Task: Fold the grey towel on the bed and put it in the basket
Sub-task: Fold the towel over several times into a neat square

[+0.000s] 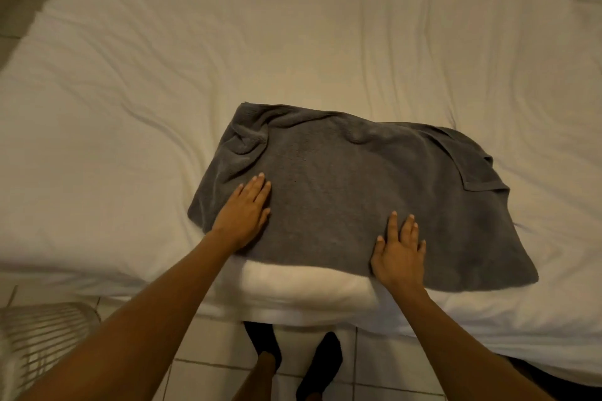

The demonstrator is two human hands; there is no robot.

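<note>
Here both hands (321,238) lie flat on grey towel (351,185)

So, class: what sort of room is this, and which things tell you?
Most likely a bedroom: a wide bed with a white sheet, a tiled floor below, and a slatted basket beside it.

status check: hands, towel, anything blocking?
Left hand and right hand flat, open on grey towel. Towel part-folded on bed. Basket on floor, left. Nothing blocking.
</note>
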